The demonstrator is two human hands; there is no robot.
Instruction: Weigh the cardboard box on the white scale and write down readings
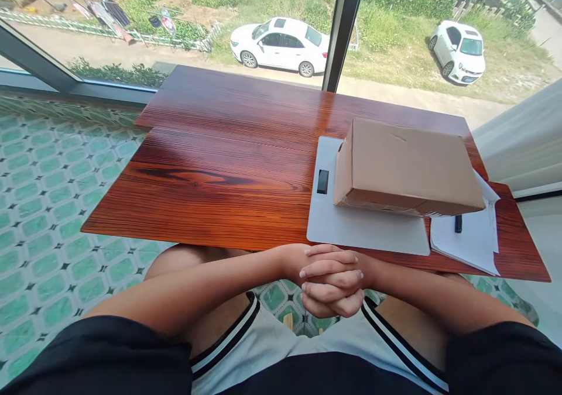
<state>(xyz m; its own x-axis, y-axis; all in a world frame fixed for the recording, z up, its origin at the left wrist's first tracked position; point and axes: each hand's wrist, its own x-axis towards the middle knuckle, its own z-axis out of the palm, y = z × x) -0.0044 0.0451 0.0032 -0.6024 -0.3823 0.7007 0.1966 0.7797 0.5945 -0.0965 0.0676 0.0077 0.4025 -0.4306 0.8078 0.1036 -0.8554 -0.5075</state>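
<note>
The left hand [302, 260] and right hand [355, 266] lace fingers by the near edge of the bench [197, 196], a tight grip with nothing I can see held in it. The cardboard box [410, 164] lies far and right of that grip, long axis running left to right, the right hand nearer; it sits on a pale flat panel [366, 231], papers [476, 243] at its right.

- Panel [369, 229]: on the table's [197, 202] right half, near the front edge.
- Box [408, 161]: on the panel, reaching past its right edge.
- Papers [469, 246]: right of the panel.
- Pen [458, 224]: on the papers.
</note>
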